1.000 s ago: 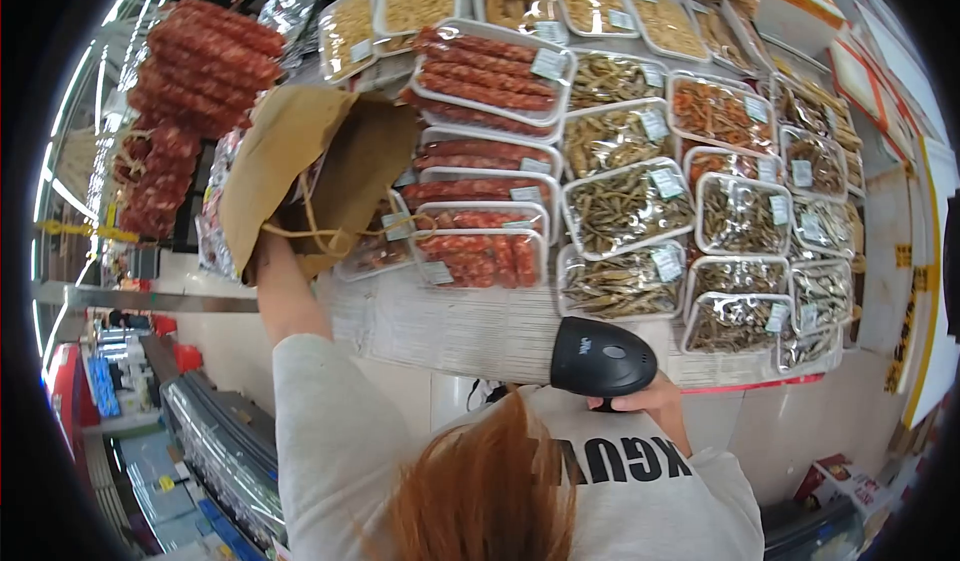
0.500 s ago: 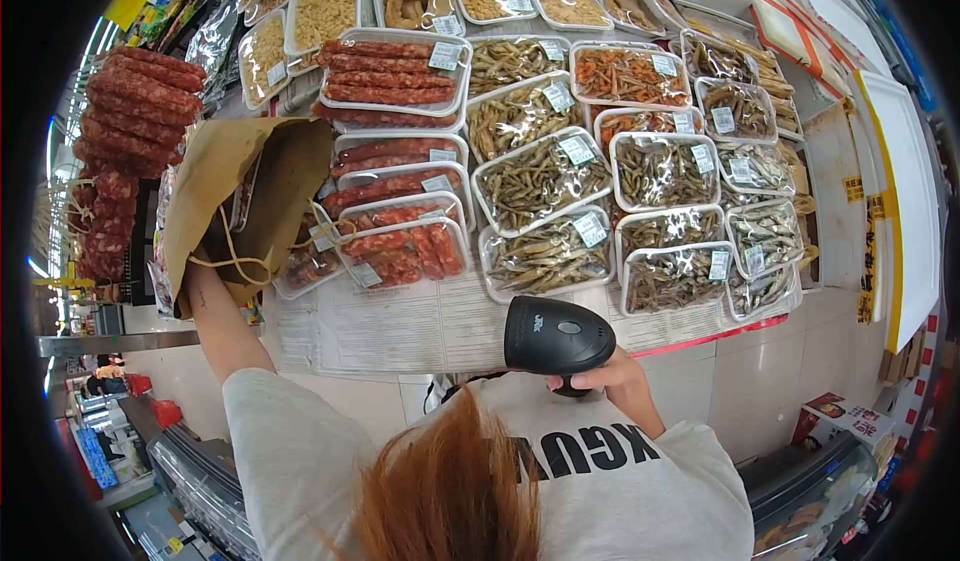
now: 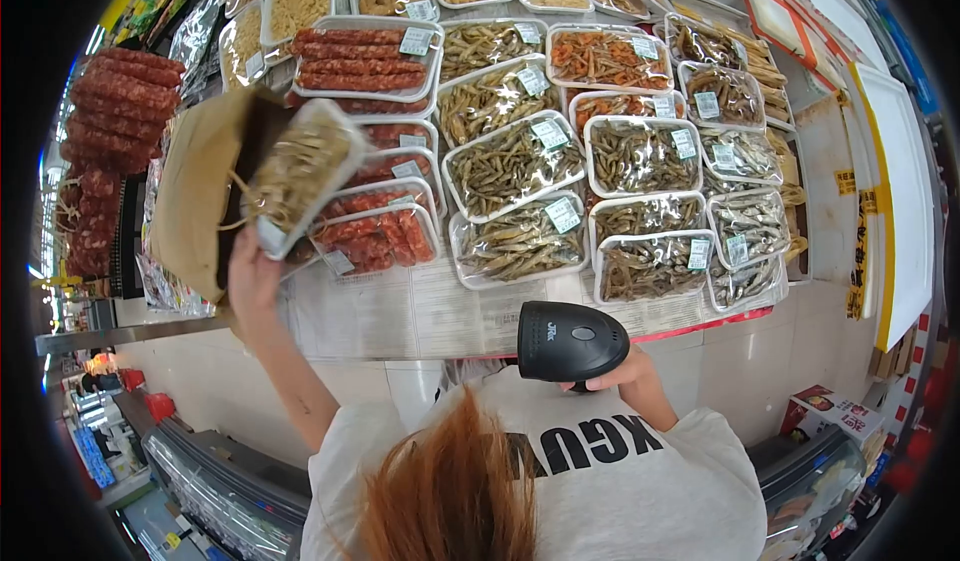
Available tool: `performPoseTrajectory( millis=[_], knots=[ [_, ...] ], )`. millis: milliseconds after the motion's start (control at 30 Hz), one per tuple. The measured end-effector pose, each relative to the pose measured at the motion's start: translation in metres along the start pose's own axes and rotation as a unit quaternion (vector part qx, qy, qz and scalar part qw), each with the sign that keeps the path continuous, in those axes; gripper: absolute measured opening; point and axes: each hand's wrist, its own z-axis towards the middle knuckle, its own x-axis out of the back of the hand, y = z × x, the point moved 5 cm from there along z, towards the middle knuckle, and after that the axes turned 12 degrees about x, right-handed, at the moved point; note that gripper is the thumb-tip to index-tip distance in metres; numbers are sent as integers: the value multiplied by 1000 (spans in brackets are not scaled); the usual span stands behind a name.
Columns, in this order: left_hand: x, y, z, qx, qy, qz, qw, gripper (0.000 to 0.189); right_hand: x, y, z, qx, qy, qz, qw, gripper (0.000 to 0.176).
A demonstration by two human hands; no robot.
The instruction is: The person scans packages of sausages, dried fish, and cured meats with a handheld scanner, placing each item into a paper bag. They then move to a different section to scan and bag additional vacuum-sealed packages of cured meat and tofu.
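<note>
Evidently mid-transfer: left hand (image 3: 254,279) grasped wrapped tray (image 3: 303,173) by lower end, tilted at mouth of paper bag (image 3: 190,186), counter's (image 3: 375,316) left edge. Right hand (image 3: 632,369) gripped scanner (image 3: 573,341), near edge. Next move probably called for label (image 3: 271,236) facing scanner.

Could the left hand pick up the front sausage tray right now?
Probably not: the front sausage tray looks close enough, but the left hand is taken up with another wrapped tray and would need freeing first.
</note>
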Motion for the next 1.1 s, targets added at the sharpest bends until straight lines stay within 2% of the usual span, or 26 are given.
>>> performPoseTrajectory(
  millis=[67, 100, 133, 167, 267, 300, 333, 367, 400, 467, 500, 633, 800, 900, 1000, 1100],
  knots=[
    [-34, -40, -25, 82, 138, -37, 986, 23, -1, -2, 0, -16, -14, 4, 1000, 57],
    [-35, -49, -30, 81, 141, -39, 986, 23, -2, -4, 1, -25, -28, 4, 999, 56],
    [-40, -70, -32, 148, 45, -163, 974, 21, -3, -7, 2, -27, -29, 4, 999, 56],
    [-45, -85, -34, 211, -51, -281, 935, 20, -5, -9, 3, -35, -15, -5, 999, 56],
    [-28, -97, -35, 166, -47, -296, 940, 20, -1, -9, 1, -46, -9, -15, 999, 54],
    [-39, -97, -42, 163, -43, -299, 939, 20, 1, -10, -1, -45, -15, -18, 999, 53],
    [-56, -91, -51, 115, 45, -190, 974, 17, 1, -12, -1, -50, -19, -19, 998, 53],
    [-63, -85, -59, 65, 132, -76, 986, 15, 1, -13, 1, -59, -28, -38, 997, 52],
    [-58, -93, -59, 61, 134, -79, 986, 15, 2, -14, 2, -67, -37, -56, 995, 50],
    [-50, -111, -61, 26, 72, -14, 997, 9, 2, -13, 3, -75, -52, -62, 994, 51],
    [-61, -115, -71, 6, 82, 28, 996, 5, 2, -12, 4, -81, -62, -69, 992, 52],
    [-90, -150, -90, 1, 63, 14, 998, 3, -5, -11, 8, -89, -55, -86, 991, 56],
    [-124, -195, -86, 66, -22, 108, 992, 5, -10, -16, 11, -89, -71, -130, 985, 60],
    [-136, -193, -82, 25, -3, 127, 992, 6, -5, -13, 7, -109, -57, -96, 988, 58],
    [-134, -192, -82, 41, -19, 130, 990, 6, -1, -10, 7, -126, -65, -103, 984, 54],
    [-131, -178, -86, 15, 3, 137, 990, 5, -3, -6, 13, -138, -83, -109, 981, 52]
  ],
)
